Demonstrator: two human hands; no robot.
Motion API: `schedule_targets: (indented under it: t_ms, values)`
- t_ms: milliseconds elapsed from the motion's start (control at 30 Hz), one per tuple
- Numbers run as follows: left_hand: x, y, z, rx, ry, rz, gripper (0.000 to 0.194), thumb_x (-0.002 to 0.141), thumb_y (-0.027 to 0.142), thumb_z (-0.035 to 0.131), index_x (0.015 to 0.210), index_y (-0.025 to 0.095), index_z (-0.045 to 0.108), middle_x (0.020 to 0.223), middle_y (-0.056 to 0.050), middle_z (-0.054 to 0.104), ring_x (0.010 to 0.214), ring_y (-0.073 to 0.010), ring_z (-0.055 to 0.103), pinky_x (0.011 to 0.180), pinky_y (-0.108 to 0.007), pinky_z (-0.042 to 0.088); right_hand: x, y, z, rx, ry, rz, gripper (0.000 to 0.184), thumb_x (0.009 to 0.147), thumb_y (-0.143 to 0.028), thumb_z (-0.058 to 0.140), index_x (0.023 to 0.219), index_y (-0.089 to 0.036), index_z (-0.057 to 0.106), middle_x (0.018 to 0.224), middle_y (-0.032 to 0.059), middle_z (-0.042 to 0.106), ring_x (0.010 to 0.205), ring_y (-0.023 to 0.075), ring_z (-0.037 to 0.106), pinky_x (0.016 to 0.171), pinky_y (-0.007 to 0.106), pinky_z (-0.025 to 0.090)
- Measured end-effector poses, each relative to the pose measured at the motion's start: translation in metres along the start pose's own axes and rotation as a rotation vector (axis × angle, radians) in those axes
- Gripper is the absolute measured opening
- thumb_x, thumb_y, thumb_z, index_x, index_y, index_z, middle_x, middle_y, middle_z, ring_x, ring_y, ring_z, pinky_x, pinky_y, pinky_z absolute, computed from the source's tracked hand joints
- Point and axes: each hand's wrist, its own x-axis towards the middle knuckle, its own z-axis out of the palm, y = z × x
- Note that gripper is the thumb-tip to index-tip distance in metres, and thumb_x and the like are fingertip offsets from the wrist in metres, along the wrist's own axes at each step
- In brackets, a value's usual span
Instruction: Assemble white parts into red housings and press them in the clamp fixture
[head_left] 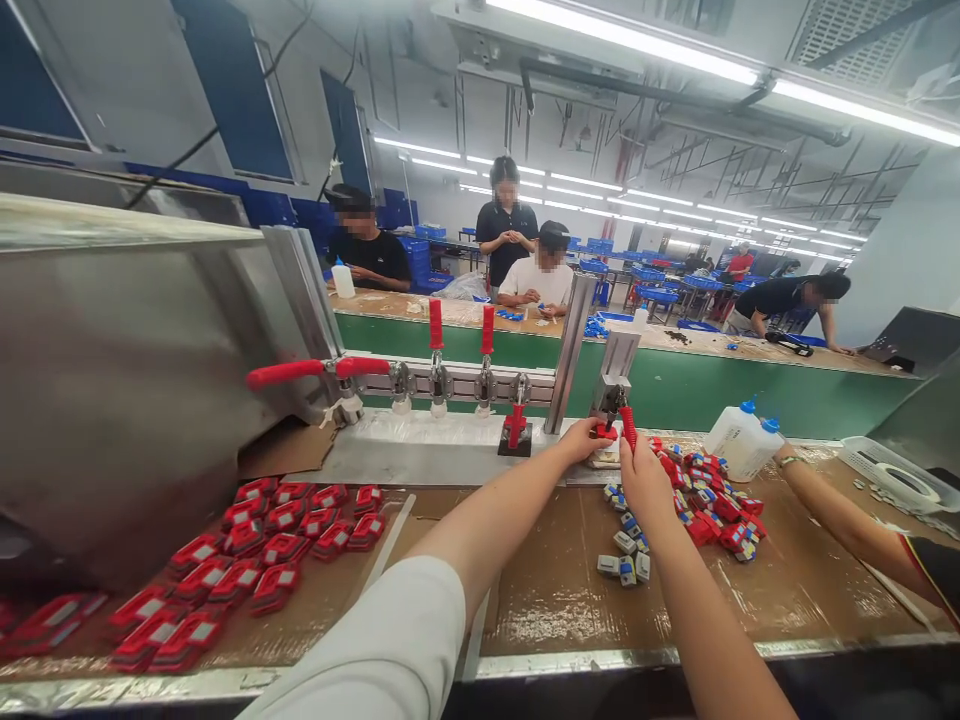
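My left hand (580, 441) reaches to the base of an upright toggle clamp (616, 392), its fingers closed on a small red plastic part (604, 432) under the clamp's tip. My right hand (643, 478) is wrapped round the lower end of the clamp's red handle (628, 426), which points down. Just right of that hand lies a heap of red plastic parts (705, 525) mixed with grey, blue and yellow pieces. Several small grey blocks (625, 567) lie in front of the clamp. The fingers partly hide the red part.
Left of my arms are rows of red plastic cases (247, 545). A rail of red-handled toggle clamps (457, 382) runs along the back. A co-worker's hand (787, 460) is beside white bottles (739, 440) at right, near a white basket (892, 470). Other people sit beyond the green partition (712, 390).
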Motion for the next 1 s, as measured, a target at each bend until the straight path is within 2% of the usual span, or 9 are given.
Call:
schedule_targets:
  t_ms: [100,233,333,600,767,833,900,1000]
  values:
    - [-0.001,0.002,0.001,0.009,0.009,-0.009,0.044,0.077,0.019,0.083,0.117,0.012,0.067,0.113,-0.012,0.075,0.099,-0.0214,0.071,0.094,-0.035,0.055,0.003,-0.003,-0.006,-0.032,-0.011,0.003,0.054,0.105,-0.051,0.025,0.123,-0.015,0.059,0.105,0.0176,0.070,0.097,0.0314,0.066,0.075,0.035,0.044]
    - [-0.004,0.005,0.001,0.027,0.013,-0.011,0.044,0.077,0.020,0.082,0.119,0.013,0.068,0.114,-0.011,0.075,0.101,-0.0219,0.071,0.096,-0.035,0.055,0.014,-0.009,-0.020,0.097,0.056,-0.071,0.052,0.103,-0.052,0.029,0.122,-0.017,0.062,0.100,0.0137,0.071,0.090,0.0299,0.064,0.073,0.034,0.043]
    - [-0.004,0.006,0.000,0.039,0.006,-0.005,0.046,0.077,0.020,0.083,0.120,0.013,0.067,0.116,-0.011,0.075,0.102,-0.0226,0.071,0.097,-0.035,0.054,0.018,-0.011,-0.024,0.091,0.056,-0.076,0.051,0.102,-0.051,0.030,0.120,-0.018,0.064,0.096,0.0123,0.071,0.084,0.0291,0.063,0.070,0.034,0.041]
    - [-0.005,0.006,0.000,0.096,0.004,0.011,0.046,0.079,0.022,0.082,0.121,0.011,0.067,0.115,-0.013,0.074,0.101,-0.0233,0.071,0.094,-0.034,0.055,0.007,0.009,0.001,0.029,-0.007,-0.037,0.052,0.102,-0.051,0.028,0.127,-0.016,0.057,0.104,0.0163,0.071,0.094,0.0319,0.067,0.072,0.035,0.045]
    - [-0.008,0.016,-0.003,0.190,0.001,0.008,0.048,0.076,0.023,0.083,0.121,0.013,0.068,0.117,-0.012,0.074,0.108,-0.0265,0.069,0.100,-0.037,0.052,0.003,0.011,0.014,-0.253,-0.101,0.103,0.047,0.108,-0.049,0.021,0.119,-0.017,0.053,0.098,0.0178,0.072,0.084,0.0312,0.070,0.070,0.036,0.046]
    - [-0.013,0.026,-0.010,0.242,-0.013,0.005,0.055,0.069,0.022,0.087,0.121,0.013,0.069,0.123,-0.014,0.072,0.117,-0.0308,0.065,0.106,-0.039,0.048,0.004,0.010,0.022,-0.340,-0.128,0.140,0.046,0.109,-0.049,0.021,0.119,-0.016,0.051,0.099,0.0191,0.072,0.084,0.0321,0.071,0.071,0.038,0.048]
    - [-0.025,0.043,-0.028,0.286,-0.035,0.001,0.062,0.064,0.024,0.090,0.122,0.013,0.070,0.126,-0.014,0.071,0.120,-0.0324,0.064,0.106,-0.037,0.047,0.007,0.007,0.029,-0.367,-0.164,0.155,0.045,0.109,-0.047,0.022,0.120,-0.014,0.050,0.100,0.0209,0.072,0.086,0.0338,0.072,0.074,0.041,0.049]
    - [-0.061,0.081,-0.082,0.379,-0.174,0.095,0.051,0.073,0.035,0.085,0.120,0.018,0.073,0.116,-0.007,0.075,0.103,-0.0247,0.070,0.094,-0.028,0.050,0.012,0.005,0.032,-0.374,-0.224,0.188,0.045,0.109,-0.044,0.025,0.123,-0.009,0.051,0.100,0.0247,0.071,0.092,0.0374,0.072,0.078,0.045,0.051]
